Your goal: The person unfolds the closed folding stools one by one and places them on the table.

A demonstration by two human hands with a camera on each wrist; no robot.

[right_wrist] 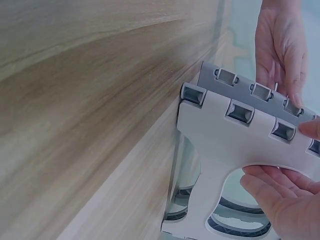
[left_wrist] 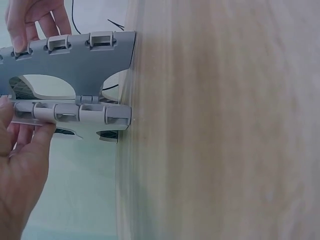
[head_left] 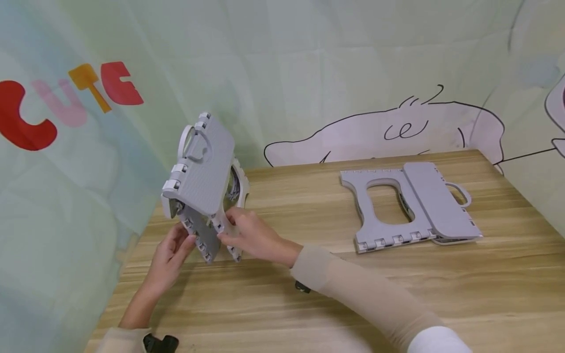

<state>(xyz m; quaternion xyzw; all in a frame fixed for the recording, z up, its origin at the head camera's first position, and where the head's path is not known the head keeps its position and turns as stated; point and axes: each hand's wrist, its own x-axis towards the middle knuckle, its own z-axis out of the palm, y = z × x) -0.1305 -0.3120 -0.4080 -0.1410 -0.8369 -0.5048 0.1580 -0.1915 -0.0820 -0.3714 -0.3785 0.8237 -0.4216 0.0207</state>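
A grey plastic folding step stool (head_left: 207, 169) stands partly unfolded at the table's left side, its seat tilted and its carry handle loop at the upper left. My left hand (head_left: 169, 252) pinches the hinged edge of its left leg panel, thumb on the near side. On the other leg panel, my right hand (head_left: 253, 235) has a grip, with fingers through the cutout in the right wrist view and the thumb on the hinged edge. The two leg panels (left_wrist: 75, 57) stand a small gap apart in the left wrist view.
A second grey folding stool (head_left: 423, 196) lies folded flat on the right of the wooden table (head_left: 300, 304), handle pointing right. Behind the table hangs a printed backdrop (head_left: 287, 63) with cartoon drawings and coloured letters.
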